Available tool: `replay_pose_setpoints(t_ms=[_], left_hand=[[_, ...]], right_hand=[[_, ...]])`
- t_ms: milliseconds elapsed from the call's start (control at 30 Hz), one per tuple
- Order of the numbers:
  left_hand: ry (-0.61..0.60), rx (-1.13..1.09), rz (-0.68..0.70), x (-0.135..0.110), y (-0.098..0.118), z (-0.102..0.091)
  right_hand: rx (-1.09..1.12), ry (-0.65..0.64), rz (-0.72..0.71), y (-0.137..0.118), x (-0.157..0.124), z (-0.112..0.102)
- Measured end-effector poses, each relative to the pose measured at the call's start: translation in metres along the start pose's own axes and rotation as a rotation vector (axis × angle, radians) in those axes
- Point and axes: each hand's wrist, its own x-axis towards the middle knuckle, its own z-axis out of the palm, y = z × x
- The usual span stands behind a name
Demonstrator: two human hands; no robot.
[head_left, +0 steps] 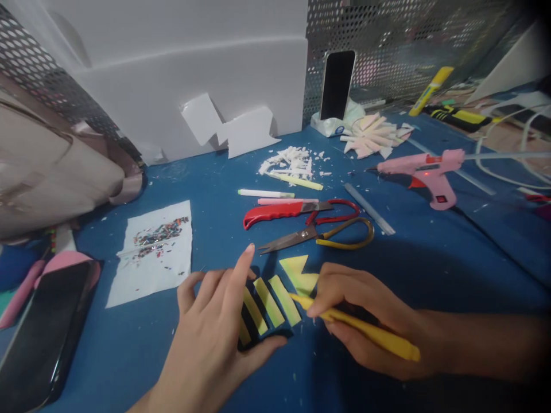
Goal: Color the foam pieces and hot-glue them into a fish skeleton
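Observation:
My right hand grips a yellow marker, its tip at the end of a yellow-green strip. Spread over the blue table, my left hand has its fingers apart, with thumb and index finger bracketing several such strips laid side by side. Part of the leftmost strips is hidden by that hand. A jagged yellow-green scrap lies beyond the marker tip, close to my right fingers. Just past my left index finger rest scissors with one red and one yellow handle loop, beside a red-handled tool.
A pink glue gun stands at right, a clear glue stick nearer. White scraps and slim pens lie at centre back. A paper with colourful bits and a dark phone are left; another phone stands upright behind.

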Motion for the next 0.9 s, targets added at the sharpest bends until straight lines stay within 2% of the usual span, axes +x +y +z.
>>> replay_pose_setpoints(t_ms=[267, 367, 467, 667, 900], left_hand=[[0.004, -0.072, 0.01, 0.003, 0.012, 0.002], [0.004, -0.079, 0.005, 0.003, 0.016, 0.004], [-0.003, -0.084, -0.005, 0.006, 0.018, 0.006], [0.009, -0.077, -0.005, 0.007, 0.021, 0.005], [-0.003, -0.051, -0.003, 0.005, 0.025, 0.007]], right_hand=[[0.045, -0.073, -0.007, 0.012, 0.008, -0.011], [0.03, -0.108, 0.072, 0.013, 0.008, -0.01], [-0.026, -0.09, 0.139, 0.012, 0.007, -0.008], [-0.015, -0.052, 0.069, 0.014, 0.004, -0.007], [0.06, 0.028, 0.074, 0.017, 0.001, -0.005]])
